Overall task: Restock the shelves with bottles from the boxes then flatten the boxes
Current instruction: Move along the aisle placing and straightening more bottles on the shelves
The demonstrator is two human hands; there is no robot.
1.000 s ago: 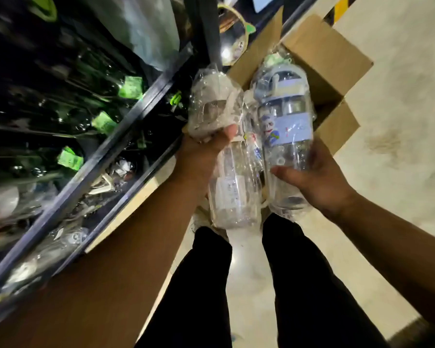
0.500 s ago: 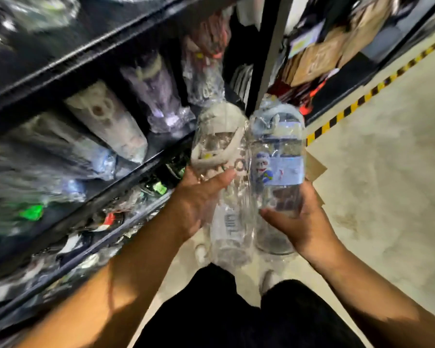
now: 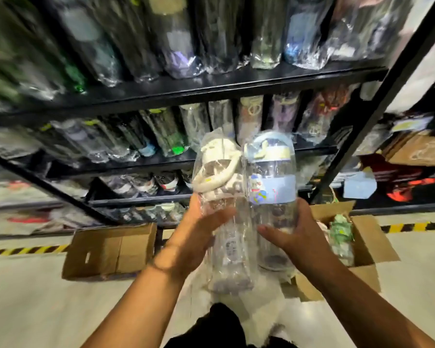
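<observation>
Two clear bottles in plastic wrap, held upright side by side and touching, in front of the black shelf unit (image 3: 211, 89). White-capped bottle (image 3: 220, 197): white lid and loop strap, left hand (image 3: 199, 237) gripping its middle, fingers wrapped around the wrap. Blue-capped bottle (image 3: 270, 187): pale blue lid, blue label with cartoon print, right hand (image 3: 296, 237) clasping its lower body, fingers closed on it.

Shelf unit: several tiers filled with rows of wrapped bottles, blurred; lid colours green, purple and blue can be made out.

Left box (image 3: 111, 249): brown cardboard, on the floor at the foot of the shelf unit, flaps up; contents not visible.

Right box (image 3: 367, 247): brown cardboard, open, on the floor right of the shelf unit's base, behind the right hand; holds at least one wrapped green-capped bottle (image 3: 340, 232).
</observation>
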